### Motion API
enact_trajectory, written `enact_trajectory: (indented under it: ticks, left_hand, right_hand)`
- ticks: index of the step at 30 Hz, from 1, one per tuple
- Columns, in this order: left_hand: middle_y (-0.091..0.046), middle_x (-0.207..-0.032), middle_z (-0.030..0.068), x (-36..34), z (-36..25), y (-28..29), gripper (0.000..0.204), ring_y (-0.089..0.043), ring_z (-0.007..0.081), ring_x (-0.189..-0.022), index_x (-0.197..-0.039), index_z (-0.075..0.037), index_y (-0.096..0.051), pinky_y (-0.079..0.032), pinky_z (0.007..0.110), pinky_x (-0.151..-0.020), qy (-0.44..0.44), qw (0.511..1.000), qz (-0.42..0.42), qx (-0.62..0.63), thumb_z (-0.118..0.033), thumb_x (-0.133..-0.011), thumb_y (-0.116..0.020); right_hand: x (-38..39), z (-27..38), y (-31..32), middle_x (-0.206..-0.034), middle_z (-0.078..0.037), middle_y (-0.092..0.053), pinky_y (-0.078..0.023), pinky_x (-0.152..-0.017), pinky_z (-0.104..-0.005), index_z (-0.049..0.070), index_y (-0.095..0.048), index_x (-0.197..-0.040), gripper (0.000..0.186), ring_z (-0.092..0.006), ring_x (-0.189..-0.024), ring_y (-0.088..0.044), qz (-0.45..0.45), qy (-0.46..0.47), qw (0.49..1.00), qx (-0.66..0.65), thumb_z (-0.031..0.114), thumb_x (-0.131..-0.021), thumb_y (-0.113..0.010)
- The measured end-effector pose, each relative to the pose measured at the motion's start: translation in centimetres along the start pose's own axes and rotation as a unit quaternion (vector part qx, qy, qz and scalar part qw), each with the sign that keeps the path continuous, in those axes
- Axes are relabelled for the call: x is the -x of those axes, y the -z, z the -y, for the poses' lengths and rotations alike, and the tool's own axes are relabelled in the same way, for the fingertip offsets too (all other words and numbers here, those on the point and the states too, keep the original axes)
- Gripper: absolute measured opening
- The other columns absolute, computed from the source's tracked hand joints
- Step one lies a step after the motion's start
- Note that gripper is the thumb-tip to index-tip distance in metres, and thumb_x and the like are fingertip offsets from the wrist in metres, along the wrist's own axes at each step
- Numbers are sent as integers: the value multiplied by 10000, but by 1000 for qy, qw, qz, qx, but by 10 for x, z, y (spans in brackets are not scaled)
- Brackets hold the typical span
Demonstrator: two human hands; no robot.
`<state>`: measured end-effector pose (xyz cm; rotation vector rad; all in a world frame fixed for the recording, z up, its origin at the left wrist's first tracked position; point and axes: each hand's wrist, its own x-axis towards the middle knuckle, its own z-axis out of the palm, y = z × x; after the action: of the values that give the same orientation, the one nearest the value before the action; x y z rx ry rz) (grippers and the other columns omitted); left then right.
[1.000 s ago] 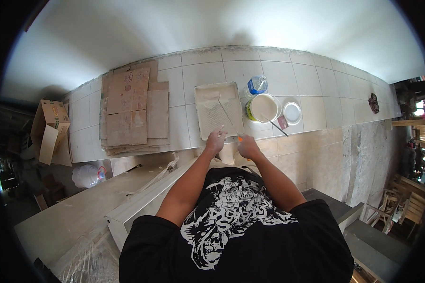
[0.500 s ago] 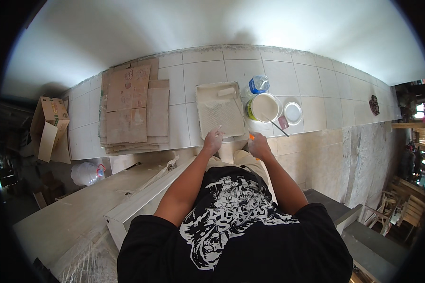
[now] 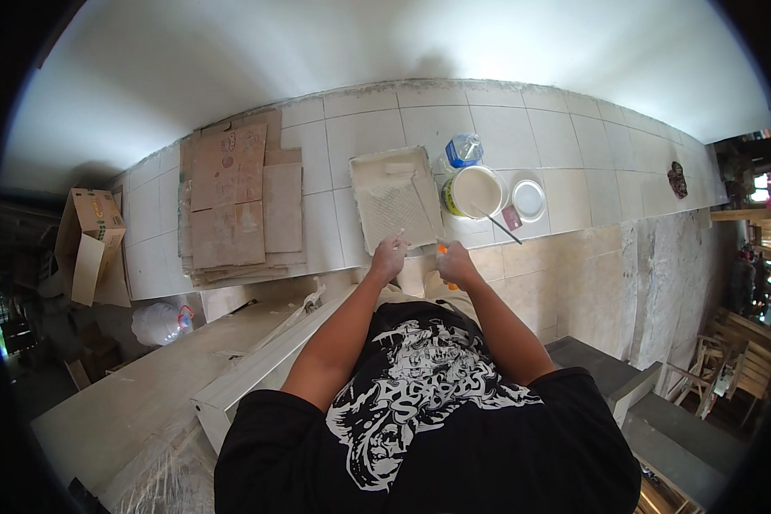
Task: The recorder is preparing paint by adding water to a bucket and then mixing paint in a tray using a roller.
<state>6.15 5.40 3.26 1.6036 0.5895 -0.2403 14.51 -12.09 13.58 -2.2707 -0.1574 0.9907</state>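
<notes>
A cream-coated paint tray (image 3: 375, 206) lies on the tiled ledge, with a pale roller (image 3: 400, 168) at its far end. My left hand (image 3: 391, 257) is closed at the tray's near edge, apparently gripping it. My right hand (image 3: 454, 264) grips the roller's orange handle (image 3: 443, 250) beside the tray's near right corner, its thin rod running into the tray. Just right of the tray stand a bucket of cream paint (image 3: 469, 190) with a stick (image 3: 507, 230) across its rim and a clear bottle (image 3: 463, 150) with a blue label.
Flattened cardboard sheets (image 3: 223, 231) lie left on the ledge (image 3: 317, 223), beside an open box (image 3: 92, 244). Right of the bucket are a white lid (image 3: 528, 200) and a small reddish item (image 3: 511, 218); a dark object (image 3: 677, 179) sits farther right. A plastic bag (image 3: 154, 324) lies below left.
My right hand has shifted right and then slightly back left with the handle, the roller moving within the tray. My left hand stays at the tray's near edge.
</notes>
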Motion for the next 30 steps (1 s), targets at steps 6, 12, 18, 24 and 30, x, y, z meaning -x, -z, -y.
enact_trajectory:
  ticks: [6, 12, 18, 24, 30]
  left_hand:
    - [-722, -1122, 133, 3, 7, -1, 523, -650, 161, -858, -1474, 6, -438, -514, 283, -844, -14, 1000, -12, 16, -179, -994, -530]
    - [-738, -1067, 151, 10, 12, 2, 494, -681, 204, -824, -1427, -3, -499, -529, 314, -812, 1, 999, -39, 25, -161, -961, -549]
    - [-739, -1049, 150, 16, 13, 3, 497, -679, 207, -818, -1424, 6, -499, -525, 311, -807, 0, 999, -37, 33, -163, -960, -544]
    - [-726, -1093, 137, 5, 18, 7, 507, -626, 142, -804, -1469, 14, -444, -516, 277, -794, -1, 999, -37, 7, -151, -996, -520]
    - [-739, -1066, 140, 12, 36, 11, 500, -681, 212, -816, -1418, 10, -505, -531, 330, -821, -3, 997, -73, 40, -191, -960, -531]
  right_hand:
    - [26, 11, 16, -802, -223, -680, -549, -541, -366, -34, -538, -1386, 504, -239, -553, -649, 35, 5, 998, -47, 112, -904, -565]
    - [34, -23, 9, -1002, -318, -676, -541, -823, -485, -38, -617, -1244, 400, -439, -909, -665, -85, 173, 969, 157, 133, -886, -569]
    - [3, -6, -4, -1049, -345, -646, -499, -916, -530, -37, -628, -1165, 347, -504, -1024, -619, -16, 66, 987, 147, 115, -857, -579]
    - [-10, 10, -17, -848, -268, -687, -556, -677, -466, -47, -596, -1278, 432, -382, -730, -686, -1, 48, 998, 35, 120, -880, -587]
    - [20, 43, 2, -784, -201, -686, -540, -526, -392, -22, -569, -1360, 469, -254, -562, -654, 65, -18, 992, -110, 119, -913, -582]
